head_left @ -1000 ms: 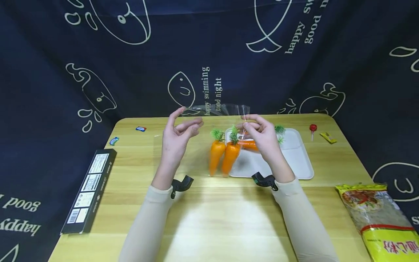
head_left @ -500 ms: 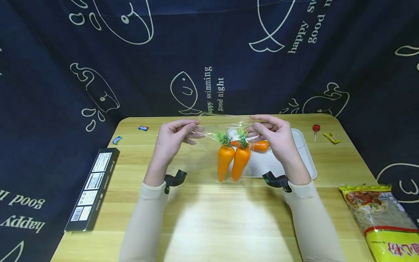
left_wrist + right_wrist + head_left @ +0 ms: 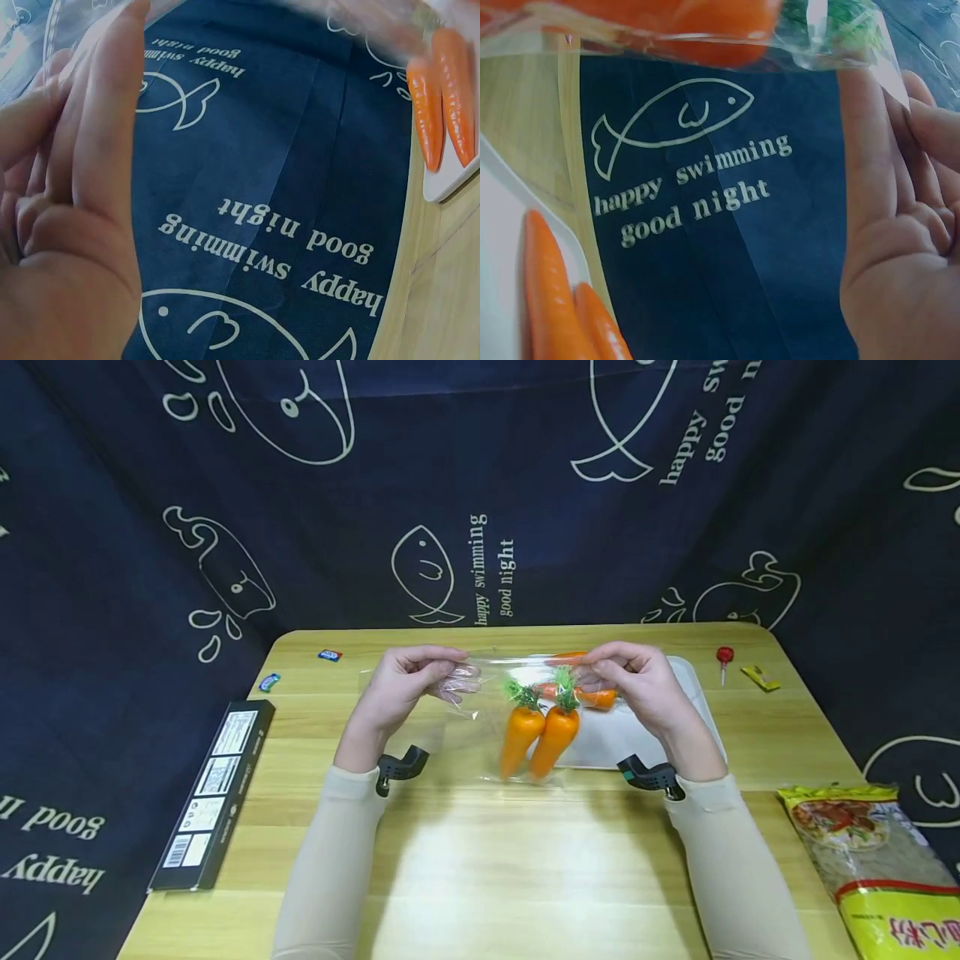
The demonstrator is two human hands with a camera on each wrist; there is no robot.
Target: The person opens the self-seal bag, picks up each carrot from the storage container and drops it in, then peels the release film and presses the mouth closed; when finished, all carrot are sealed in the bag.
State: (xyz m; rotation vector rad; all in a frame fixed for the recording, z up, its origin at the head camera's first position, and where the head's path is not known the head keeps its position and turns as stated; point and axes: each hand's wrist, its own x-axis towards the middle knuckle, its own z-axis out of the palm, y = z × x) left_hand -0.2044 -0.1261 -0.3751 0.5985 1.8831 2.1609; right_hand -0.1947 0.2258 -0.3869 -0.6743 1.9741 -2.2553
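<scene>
A clear plastic bag (image 3: 491, 714) is stretched between both hands above the table, with two orange carrots (image 3: 522, 735) with green tops inside it. My left hand (image 3: 401, 687) pinches the bag's left upper edge between thumb and fingers. At the right upper edge, my right hand (image 3: 637, 681) pinches the film the same way. Behind the bag, on a white tray (image 3: 693, 693), lie more carrots (image 3: 597, 699), partly hidden by the bag and the right hand. The right wrist view shows the bagged carrot (image 3: 720, 34) close up, its green top near the fingers.
A black box (image 3: 213, 793) lies along the table's left edge, with two small wrapped candies (image 3: 330, 655) beyond it. A red lollipop (image 3: 724, 655) and a yellow packet (image 3: 761, 677) lie right of the tray. A yellow food bag (image 3: 870, 852) lies at the right edge.
The bag's mouth has come down and been pulled taut between the hands. The left hand has closed onto its edge, and the right hand has moved right. The bagged carrots have shifted right.
</scene>
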